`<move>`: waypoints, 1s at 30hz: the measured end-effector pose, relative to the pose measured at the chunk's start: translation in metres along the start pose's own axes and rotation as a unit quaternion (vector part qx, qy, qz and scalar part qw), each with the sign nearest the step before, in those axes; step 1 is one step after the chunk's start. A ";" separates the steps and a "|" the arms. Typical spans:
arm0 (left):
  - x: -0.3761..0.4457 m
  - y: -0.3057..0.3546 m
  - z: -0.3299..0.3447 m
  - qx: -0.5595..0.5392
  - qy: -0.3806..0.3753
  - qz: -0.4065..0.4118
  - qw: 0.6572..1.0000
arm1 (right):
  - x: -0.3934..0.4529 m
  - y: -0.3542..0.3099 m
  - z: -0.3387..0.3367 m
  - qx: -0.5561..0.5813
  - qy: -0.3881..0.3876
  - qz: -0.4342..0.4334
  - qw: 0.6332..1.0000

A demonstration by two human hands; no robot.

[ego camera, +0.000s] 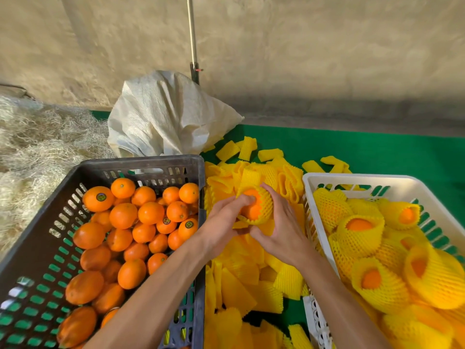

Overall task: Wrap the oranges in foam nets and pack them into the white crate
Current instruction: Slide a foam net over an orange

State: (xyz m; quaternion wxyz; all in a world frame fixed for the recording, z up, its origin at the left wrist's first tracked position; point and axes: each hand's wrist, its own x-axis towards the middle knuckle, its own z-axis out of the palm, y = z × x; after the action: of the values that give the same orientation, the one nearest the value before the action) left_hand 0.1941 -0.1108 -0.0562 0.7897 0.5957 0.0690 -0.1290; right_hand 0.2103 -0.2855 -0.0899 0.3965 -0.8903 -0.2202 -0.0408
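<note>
Both hands, left hand [222,217] and right hand [279,227], clasp an orange [252,206] half-sleeved in a yellow foam net [265,200], beside the white crate [357,179].

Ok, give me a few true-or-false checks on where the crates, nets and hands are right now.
1. Both hands are on one orange partly inside a foam net. True: left hand, right hand.
2. The white crate holds no fruit. False: it holds netted oranges.
3. The black crate of bare oranges sits on the person's left. True.
4. Loose foam nets lie piled between the two crates. True.
5. The white sack lies inside the white crate. False: it stands behind the black crate.
</note>
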 end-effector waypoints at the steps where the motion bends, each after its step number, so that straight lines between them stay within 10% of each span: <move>1: -0.001 0.002 0.001 -0.029 -0.002 -0.011 1.000 | 0.000 0.002 -0.001 -0.005 -0.001 -0.001 1.000; 11: 0.002 -0.005 0.001 -0.040 0.045 -0.006 0.998 | 0.003 -0.002 0.011 0.241 0.052 0.066 0.967; 20: 0.004 -0.015 0.009 0.183 0.174 0.087 0.964 | -0.005 -0.021 0.014 -0.104 0.238 -0.076 0.963; 26: 0.006 -0.019 0.004 0.200 0.189 0.101 0.956 | -0.005 -0.025 -0.004 -0.033 0.091 -0.152 0.984; 30: 0.007 -0.002 0.009 -0.050 0.076 -0.039 0.995 | -0.002 -0.018 -0.007 -0.112 0.062 -0.109 0.986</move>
State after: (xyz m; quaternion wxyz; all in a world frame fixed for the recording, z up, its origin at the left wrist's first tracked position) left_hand 0.2000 -0.1207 -0.0571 0.8052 0.5608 0.1583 -0.1103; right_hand 0.2019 -0.2810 -0.0734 0.3003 -0.8956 -0.2846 -0.1636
